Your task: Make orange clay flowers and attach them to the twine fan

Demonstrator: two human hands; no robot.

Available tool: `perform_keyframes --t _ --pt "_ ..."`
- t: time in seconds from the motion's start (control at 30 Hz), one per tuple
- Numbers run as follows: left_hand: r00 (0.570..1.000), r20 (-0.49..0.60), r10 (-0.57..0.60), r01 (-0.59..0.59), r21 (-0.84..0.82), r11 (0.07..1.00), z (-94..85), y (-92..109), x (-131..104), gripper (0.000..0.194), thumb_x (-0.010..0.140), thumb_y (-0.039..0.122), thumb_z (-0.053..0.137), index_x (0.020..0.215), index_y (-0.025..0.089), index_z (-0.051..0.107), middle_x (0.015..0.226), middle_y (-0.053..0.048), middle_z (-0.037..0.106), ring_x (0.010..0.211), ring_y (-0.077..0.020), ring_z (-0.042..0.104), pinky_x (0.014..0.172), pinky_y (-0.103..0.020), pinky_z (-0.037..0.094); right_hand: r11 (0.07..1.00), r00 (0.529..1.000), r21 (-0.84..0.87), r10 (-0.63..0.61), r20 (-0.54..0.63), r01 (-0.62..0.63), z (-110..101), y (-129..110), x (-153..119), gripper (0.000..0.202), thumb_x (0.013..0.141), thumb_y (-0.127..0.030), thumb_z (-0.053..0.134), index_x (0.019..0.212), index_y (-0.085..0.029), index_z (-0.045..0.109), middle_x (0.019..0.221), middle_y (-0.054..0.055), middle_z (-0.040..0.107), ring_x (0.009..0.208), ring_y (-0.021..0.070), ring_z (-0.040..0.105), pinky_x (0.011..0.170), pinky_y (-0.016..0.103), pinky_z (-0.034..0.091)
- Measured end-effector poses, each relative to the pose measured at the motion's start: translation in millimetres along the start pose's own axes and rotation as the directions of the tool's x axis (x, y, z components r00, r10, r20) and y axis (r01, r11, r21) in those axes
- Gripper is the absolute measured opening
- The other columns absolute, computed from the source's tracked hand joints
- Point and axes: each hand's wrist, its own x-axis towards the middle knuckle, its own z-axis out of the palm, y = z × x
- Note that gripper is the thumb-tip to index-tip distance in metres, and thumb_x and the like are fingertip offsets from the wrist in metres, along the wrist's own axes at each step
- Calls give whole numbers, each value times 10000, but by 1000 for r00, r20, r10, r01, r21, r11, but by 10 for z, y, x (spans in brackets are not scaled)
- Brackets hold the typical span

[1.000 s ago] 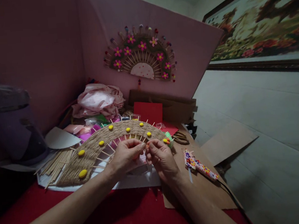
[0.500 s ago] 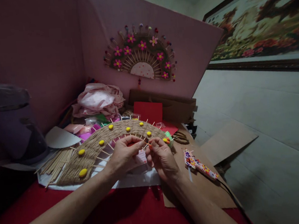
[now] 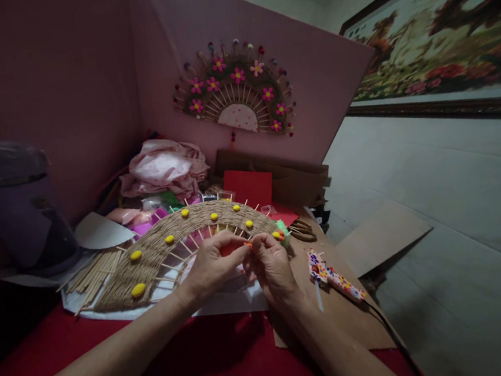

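Note:
My left hand (image 3: 213, 265) and my right hand (image 3: 272, 268) meet fingertip to fingertip, both pinching a small soft-looking orange piece (image 3: 247, 244). Most of that piece is hidden by the fingers. Behind them lies a twine-wrapped, fan-shaped arch (image 3: 150, 252) with thin sticks poking out of its edges. Yellow oval dots (image 3: 138, 290) are spread over the twine. At the arch's right end, beside my right hand, small orange pieces (image 3: 281, 236) sit against a yellow dot (image 3: 275, 234).
A glue gun with a flowered cover (image 3: 333, 276) lies on cardboard (image 3: 356, 325) at right, its cord trailing forward. Loose sticks (image 3: 93, 279) and a purple bin (image 3: 18, 216) are at left. Behind are bunched pink fabric (image 3: 164, 167), red paper (image 3: 249, 187) and a finished fan (image 3: 253, 84) on the wall.
Both hands stay nearly in place. Their fingertips have drawn closer together around the orange piece, with the left fingers shifting slightly right.

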Motion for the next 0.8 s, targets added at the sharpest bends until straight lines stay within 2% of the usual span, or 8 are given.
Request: perform_keyframes --t 0.07,0.13,0.27,0.4,0.5,0.57,0.7,0.8 --pt "1000 0 -16 16 -23 1000 -3 -36 6 128 729 264 650 697 151 701 664 -26 621 615 -124 548 582 -228 428 999 1000 -32 -3 7 3 7 -11 -8 335 687 -429 740 745 -173 531 512 -53 569 367 82 526 285 141 380" --pt "998 -45 -33 31 -48 998 -11 -77 20 136 735 273 648 697 150 692 666 -26 631 622 -126 549 591 -229 425 999 1000 -33 14 4 -13 5 -33 -13 317 707 -429 722 770 -163 562 553 -33 595 393 82 539 295 141 383" --pt "987 -140 -76 62 -105 993 -36 -107 50 147 730 300 659 688 160 679 642 -7 618 607 -114 518 554 -212 391 982 989 127 144 -20 -140 -30 -96 -7 255 750 -378 686 853 -161 599 559 -35 599 369 46 478 300 114 328" --pt "985 -160 -68 51 -112 992 -38 -104 55 154 725 313 667 685 166 691 621 -5 612 591 -118 503 533 -215 374 937 966 246 259 -8 -249 -46 -127 -2 192 738 -306 691 819 -153 608 512 -60 551 334 16 371 307 108 304" --pt "988 -153 22 -27 -27 999 -28 -117 51 127 722 290 672 707 172 718 690 -26 655 662 -139 543 606 -233 409 953 971 191 240 4 -237 -26 -113 -15 211 726 -315 700 823 -148 614 548 -46 579 355 22 410 307 109 298" --pt "988 -146 44 -46 -7 999 -28 -113 51 115 717 279 675 713 175 726 694 -28 661 673 -142 553 629 -239 418 969 979 137 204 18 -205 -9 -100 -26 223 725 -330 698 818 -148 608 592 -29 606 377 34 455 297 115 286" --pt "978 -198 -67 47 -103 994 -48 -67 56 140 720 297 667 676 170 703 575 5 596 547 -107 489 535 -222 383 989 992 83 122 20 -124 13 -104 -40 220 762 -368 655 817 -169 578 602 -30 614 357 45 459 285 129 285" --pt "989 -129 -75 62 -105 993 -43 -68 58 124 699 284 686 683 163 706 596 -3 608 561 -108 495 536 -218 383 996 997 50 77 12 -78 17 -116 -48 213 784 -376 627 813 -172 572 583 -34 603 357 48 455 303 136 320"
